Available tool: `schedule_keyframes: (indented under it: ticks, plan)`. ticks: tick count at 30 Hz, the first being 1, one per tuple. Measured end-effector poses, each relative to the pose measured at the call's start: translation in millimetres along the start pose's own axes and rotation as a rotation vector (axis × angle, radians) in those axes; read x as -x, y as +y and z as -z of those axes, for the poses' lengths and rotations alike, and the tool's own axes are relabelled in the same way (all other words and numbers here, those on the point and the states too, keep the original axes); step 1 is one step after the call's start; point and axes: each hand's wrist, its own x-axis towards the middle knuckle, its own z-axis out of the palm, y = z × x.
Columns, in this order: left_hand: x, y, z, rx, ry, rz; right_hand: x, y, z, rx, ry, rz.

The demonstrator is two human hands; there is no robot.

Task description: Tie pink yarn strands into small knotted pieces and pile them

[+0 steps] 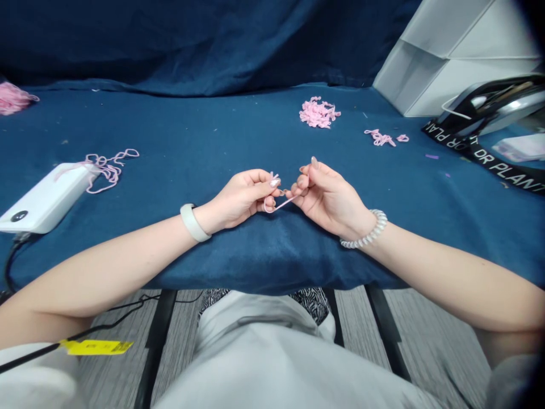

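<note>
Near the front edge of the blue cloth, my left hand [247, 196] pinches a short length of pink yarn [281, 205] between thumb and fingers, with a bit sticking up past the thumb. The strand droops in a small loop below the fingertips and runs across to my right hand [326, 196], whose curled fingers grip its other part. The two hands are close together, fingertips almost meeting. Whether the yarn is knotted is hidden by the fingers.
A pile of pink yarn pieces [318, 112] lies beyond my hands, with a smaller group [380, 137] to its right. Loose strands [108, 170] touch a white power bank [46, 196] at left. A pink yarn bundle [15, 99], white bins [451, 62] and a lettered strap [489, 162] lie farther out.
</note>
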Motion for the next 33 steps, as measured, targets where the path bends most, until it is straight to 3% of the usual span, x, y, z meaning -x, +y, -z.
schedule_keyframes:
  ticks: [7, 12, 21, 33]
  plan:
    - [0.4, -2.7, -2.3, -0.066, -0.024, 0.018, 4.5, 7.6, -3.7, 0.158, -0.004, -0.074]
    - [-0.8, -5.1, -3.4, -0.093, -0.047, 0.021, 6.0, 11.4, -7.0, 0.198, -0.013, -0.051]
    - [-1.2, -4.3, -3.9, -0.098, -0.059, 0.059, 3.6, 16.3, -8.4, 0.092, 0.034, -0.127]
    - [-1.0, -4.7, -3.6, -0.111, -0.073, 0.068, 3.9, 17.5, -10.3, 0.121, 0.013, -0.122]
